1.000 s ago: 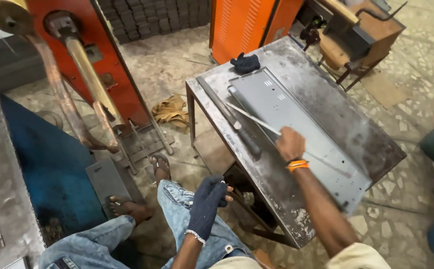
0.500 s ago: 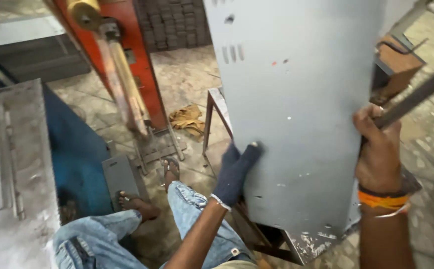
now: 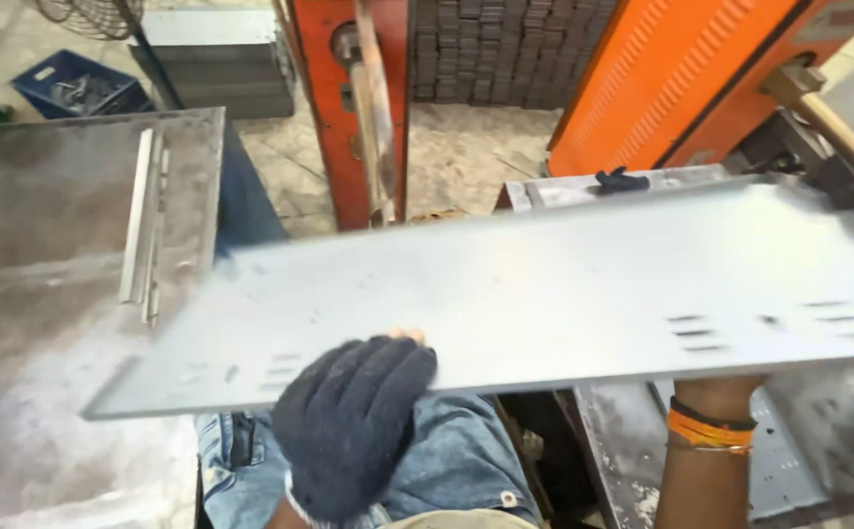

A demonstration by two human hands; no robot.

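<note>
A long grey sheet-metal panel [image 3: 544,294] with small slots lies flat across my lap, reaching from the left table to the right one. My left hand [image 3: 348,416], in a dark knitted glove, grips its near edge. My right hand is hidden under the panel's right part; only the wrist [image 3: 706,431] with orange bands shows, so it seems to hold the panel from below.
A steel table [image 3: 54,294] with a metal strip [image 3: 141,220] on it stands at left. Another worn steel table [image 3: 633,441] is at right, a dark glove [image 3: 621,180] at its far end. Orange-red machines [image 3: 348,98] and an orange cabinet [image 3: 682,78] stand behind.
The panel was lying on the right table, then was lifted upright, and now has swung down flat and leftward across my lap. Both hands moved with it.
</note>
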